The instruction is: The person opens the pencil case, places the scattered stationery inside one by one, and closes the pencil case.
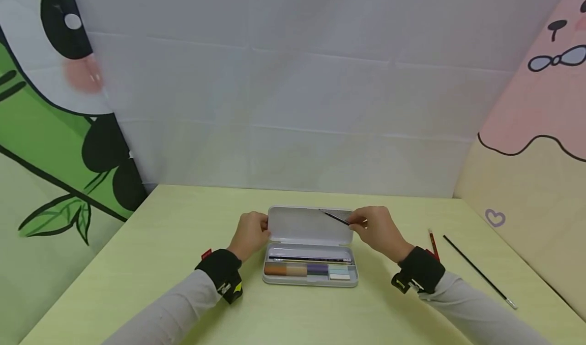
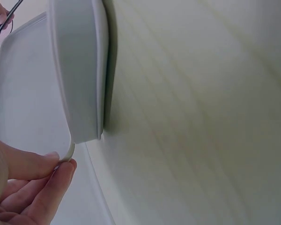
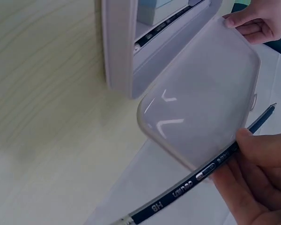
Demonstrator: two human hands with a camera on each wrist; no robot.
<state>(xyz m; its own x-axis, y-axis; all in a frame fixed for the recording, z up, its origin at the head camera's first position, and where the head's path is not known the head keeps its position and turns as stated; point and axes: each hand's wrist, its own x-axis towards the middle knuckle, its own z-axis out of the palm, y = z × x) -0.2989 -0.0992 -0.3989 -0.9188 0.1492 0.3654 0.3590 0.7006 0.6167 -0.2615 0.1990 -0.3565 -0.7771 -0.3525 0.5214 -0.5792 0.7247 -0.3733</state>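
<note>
An open pencil case [image 1: 309, 283] stands on the table, its lid [image 1: 293, 225] raised at the back. At the lid's left edge my left hand [image 1: 249, 233] pinches the rim between thumb and fingers; the left wrist view shows this grip at the lid's corner [image 2: 68, 152]. My right hand [image 1: 375, 230] holds a black HB pencil [image 3: 182, 185] between thumb and fingers, close to the lid's right edge. The pencil slants across the lid in the head view. Inside the case lie a pencil [image 1: 311, 259], orange and tan blocks [image 1: 286, 269], a purple block [image 1: 317, 269] and pale blue-and-white blocks [image 1: 339, 272].
Right of the case, a red pencil [image 1: 434, 244] lies partly behind the right wrist, and a long black pencil [image 1: 478, 271] with a white end lies farther right. A white cloth wall [image 1: 297, 106] stands behind the table [image 1: 197, 202], with printed panels at both sides.
</note>
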